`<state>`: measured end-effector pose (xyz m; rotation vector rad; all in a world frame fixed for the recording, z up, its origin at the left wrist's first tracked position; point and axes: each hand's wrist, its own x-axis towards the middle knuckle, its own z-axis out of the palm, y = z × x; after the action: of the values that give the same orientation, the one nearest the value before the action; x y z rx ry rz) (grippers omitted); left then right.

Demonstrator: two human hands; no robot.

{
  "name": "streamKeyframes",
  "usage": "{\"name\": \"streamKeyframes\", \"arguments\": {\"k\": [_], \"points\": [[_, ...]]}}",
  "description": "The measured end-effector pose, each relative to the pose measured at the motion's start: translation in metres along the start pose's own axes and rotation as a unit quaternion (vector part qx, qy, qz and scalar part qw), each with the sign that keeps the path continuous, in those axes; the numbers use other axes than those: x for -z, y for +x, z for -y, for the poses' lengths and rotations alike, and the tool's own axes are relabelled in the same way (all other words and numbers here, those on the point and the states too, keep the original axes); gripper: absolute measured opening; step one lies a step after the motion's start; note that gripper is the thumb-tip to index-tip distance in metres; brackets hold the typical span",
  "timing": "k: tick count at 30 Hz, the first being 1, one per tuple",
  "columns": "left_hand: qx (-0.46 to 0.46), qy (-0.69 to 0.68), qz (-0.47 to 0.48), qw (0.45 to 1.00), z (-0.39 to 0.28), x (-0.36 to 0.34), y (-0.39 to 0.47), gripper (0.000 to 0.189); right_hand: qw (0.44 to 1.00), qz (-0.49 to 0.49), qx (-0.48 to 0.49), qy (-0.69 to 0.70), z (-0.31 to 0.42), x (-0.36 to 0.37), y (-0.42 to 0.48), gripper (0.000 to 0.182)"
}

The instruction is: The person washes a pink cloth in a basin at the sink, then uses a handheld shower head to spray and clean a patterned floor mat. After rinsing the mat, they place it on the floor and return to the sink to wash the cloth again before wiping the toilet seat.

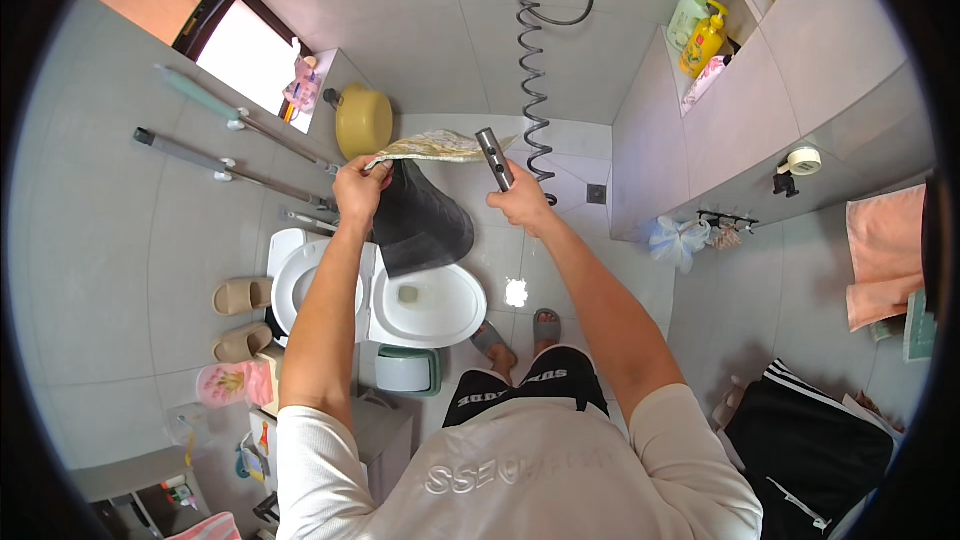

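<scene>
Pinched in my left hand (361, 191) is the edge of a thin, patterned, light yellow-green mat or cloth (435, 145), stretched out towards the right. A dark grey, flexible sheet (424, 221) hangs below it, over the toilet's edge; whether the two are one piece I cannot tell. My right hand (523, 199) is closed around a grey metallic sprayer handle (494, 159), held upright near the patterned piece's right end. Beneath my left forearm the toilet (427, 305) stands with its lid and seat raised.
A coiled shower hose (532, 75) hangs ahead, near a floor drain (596, 194). The yellow basin (364, 121) hangs at the left wall beside two long-handled poles (202, 157). A small bin (409, 370) stands by the toilet. Pump bottles (703, 45) occupy the right shelf.
</scene>
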<state>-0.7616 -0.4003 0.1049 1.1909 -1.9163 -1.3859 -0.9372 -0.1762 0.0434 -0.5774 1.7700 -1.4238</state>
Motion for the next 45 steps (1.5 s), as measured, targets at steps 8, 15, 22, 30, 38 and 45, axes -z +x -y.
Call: {"name": "streamKeyframes", "arguments": {"k": [8,15,22,30,38,45], "points": [[0.034,-0.031,0.065,0.997,-0.007,0.02,-0.013,0.019,0.988,-0.075,0.081,-0.105,0.027,-0.021,0.03,0.039],[-0.046,0.474,0.079,0.876,-0.025,0.046,-0.021,0.043,0.982,-0.057,0.143,-0.107,0.073,-0.037,0.028,0.038],[-0.194,0.224,0.091,0.951,-0.001,-0.014,-0.02,0.044,0.959,-0.027,0.192,-0.208,0.096,-0.044,0.031,0.031],[-0.007,0.18,-0.133,0.975,0.06,-0.015,0.011,0.05,0.945,0.016,0.071,-0.319,0.062,0.013,0.02,0.059],[-0.012,0.241,-0.201,0.949,0.008,0.009,0.014,0.034,0.848,0.124,-0.041,-0.513,-0.032,0.051,-0.038,0.055],[-0.078,0.209,-0.156,0.962,0.009,0.041,0.018,0.025,0.797,0.174,-0.075,-0.573,-0.049,0.042,-0.062,0.055]]}}
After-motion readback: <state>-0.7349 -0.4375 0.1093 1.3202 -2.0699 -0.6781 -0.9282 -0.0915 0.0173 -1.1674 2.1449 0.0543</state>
